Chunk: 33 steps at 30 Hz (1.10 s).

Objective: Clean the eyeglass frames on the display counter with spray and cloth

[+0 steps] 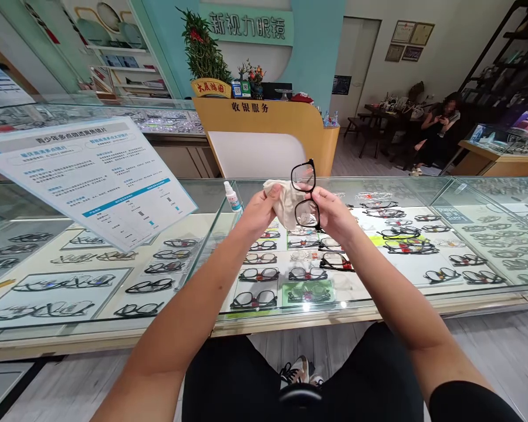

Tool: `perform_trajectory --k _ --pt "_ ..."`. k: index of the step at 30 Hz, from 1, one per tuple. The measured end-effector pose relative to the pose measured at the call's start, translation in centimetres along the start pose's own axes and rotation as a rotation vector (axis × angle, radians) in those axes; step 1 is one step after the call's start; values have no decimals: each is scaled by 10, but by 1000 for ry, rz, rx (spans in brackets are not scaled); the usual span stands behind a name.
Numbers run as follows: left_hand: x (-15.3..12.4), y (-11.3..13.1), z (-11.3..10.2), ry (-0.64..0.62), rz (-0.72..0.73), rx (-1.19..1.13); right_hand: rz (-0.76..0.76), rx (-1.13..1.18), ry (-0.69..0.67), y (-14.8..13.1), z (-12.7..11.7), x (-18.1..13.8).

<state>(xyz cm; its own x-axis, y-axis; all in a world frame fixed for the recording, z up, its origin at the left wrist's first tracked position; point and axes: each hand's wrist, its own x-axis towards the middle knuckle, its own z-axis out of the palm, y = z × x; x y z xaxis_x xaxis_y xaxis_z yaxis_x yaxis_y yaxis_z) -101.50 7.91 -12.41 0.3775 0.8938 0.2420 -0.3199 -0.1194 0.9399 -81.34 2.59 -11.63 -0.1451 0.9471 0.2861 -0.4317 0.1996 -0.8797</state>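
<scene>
Black-framed eyeglasses (313, 192) are held up on end above a glass display case, one lens over the other. My right hand (332, 212) is closed on the frame near its bridge. A pale cleaning cloth (286, 208) is pinched in my left hand (260, 210), thumb on top, right beside the lenses. Part of the cloth lies behind the frame; whether it touches a lens I cannot tell. Left of my left hand, a small white spray bottle (231, 196) stands on the glass.
The glass display case (356, 302) holds rows of eyeglasses under its top. A large printed sign (88, 176) stands at the left. Behind is a yellow counter (264, 117). A person (437, 129) sits at the back right.
</scene>
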Motion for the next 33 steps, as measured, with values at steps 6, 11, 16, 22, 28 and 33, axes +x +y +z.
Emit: perform_trajectory --k 6,11,16,22,28,33 --pt "-1 7 -2 -13 24 -18 62 -81 -103 7 -4 -1" --pt "0 6 -6 5 16 29 35 -122 -120 5 -3 0" --pt "0 5 -10 -9 23 92 26 -175 -159 4 0 -1" --pt "-1 8 -12 -46 17 112 43 -143 -139 6 0 -1" --pt "-1 11 -14 -54 3 92 64 -114 -116 7 -2 -1" --pt "-5 15 -9 -56 -30 61 52 -124 -113 7 -2 0"
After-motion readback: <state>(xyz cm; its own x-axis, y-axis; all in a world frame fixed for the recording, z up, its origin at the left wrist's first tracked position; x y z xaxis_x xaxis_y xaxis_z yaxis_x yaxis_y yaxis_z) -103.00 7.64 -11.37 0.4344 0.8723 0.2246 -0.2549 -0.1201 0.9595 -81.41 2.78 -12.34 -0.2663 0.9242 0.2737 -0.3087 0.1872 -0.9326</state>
